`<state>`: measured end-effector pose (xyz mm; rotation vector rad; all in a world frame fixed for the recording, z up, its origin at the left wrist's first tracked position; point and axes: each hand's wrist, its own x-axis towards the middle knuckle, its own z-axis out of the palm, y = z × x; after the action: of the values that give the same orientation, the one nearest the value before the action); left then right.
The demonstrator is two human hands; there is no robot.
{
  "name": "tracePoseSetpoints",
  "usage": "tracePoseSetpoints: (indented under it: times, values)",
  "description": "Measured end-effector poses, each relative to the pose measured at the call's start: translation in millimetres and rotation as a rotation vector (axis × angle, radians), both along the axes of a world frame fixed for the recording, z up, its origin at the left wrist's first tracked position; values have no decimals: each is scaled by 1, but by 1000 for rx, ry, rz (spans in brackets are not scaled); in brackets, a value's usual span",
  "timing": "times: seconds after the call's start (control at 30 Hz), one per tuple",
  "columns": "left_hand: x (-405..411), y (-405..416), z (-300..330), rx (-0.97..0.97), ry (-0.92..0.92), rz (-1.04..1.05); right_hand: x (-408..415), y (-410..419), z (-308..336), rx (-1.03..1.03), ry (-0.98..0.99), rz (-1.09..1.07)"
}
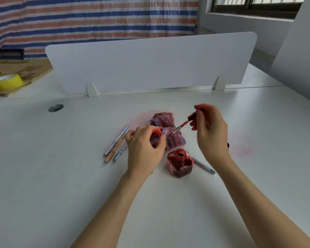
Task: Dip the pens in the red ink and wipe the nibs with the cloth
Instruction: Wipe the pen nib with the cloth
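Pen (pixel 182 125) in hand, slanted, nib down and to the left, tip touching the cloth (pixel 170 133) at mid-table. The barrel looks red and wet-stained, and the nib end shows red. Our right hand (pixel 210 130) pinches the pen's upper end between fingertips, a narrow grip closed on the pen. Our left hand (pixel 146 145) pinches a fold of the cloth up against the nib, grip closed on the cloth.

Risks, as we judge them:
- The ink bottle (pixel 179 162) stands open, no cap on it, just near of the cloth and between our two wrists. A wrist dropping or sweeping back could knock it over and flood the table (pixel 61 176).
- The right fingertips look red. A slick pinch that high on the barrel could let the pen slip or roll, flicking ink.
- Pressing the nib hard into the weave could snag or bend it; a light drag seems safer.
- The cloth is bunched and only partly held, so it may slide and leave the nib half wiped.

The cloth is striped in pink and blue-violet, crumpled in a heap, with a faint pink smear on the table around its far side. Another pale red stain lies to the right.

Three pens (pixel 115 145) lie together to the left of the left hand. One more white pen (pixel 203 165) lies right of the bottle, partly behind the right wrist. Whether these are already dipped we cannot tell.
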<state>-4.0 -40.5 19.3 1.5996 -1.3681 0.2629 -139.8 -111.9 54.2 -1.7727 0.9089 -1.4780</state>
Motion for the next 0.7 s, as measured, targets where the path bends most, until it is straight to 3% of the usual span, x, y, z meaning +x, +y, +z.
tracePoseSetpoints:
  times: [0.27,0.57,0.7]
  values:
    - [-4,0,-9,-16,110,-157,5,5,3,68,-79,41]
    - [1,-2,-5,-88,191,-162,10,14,9,194,-208,124]
    - [0,0,-4,-16,274,-136,12,15,11,264,-235,171]
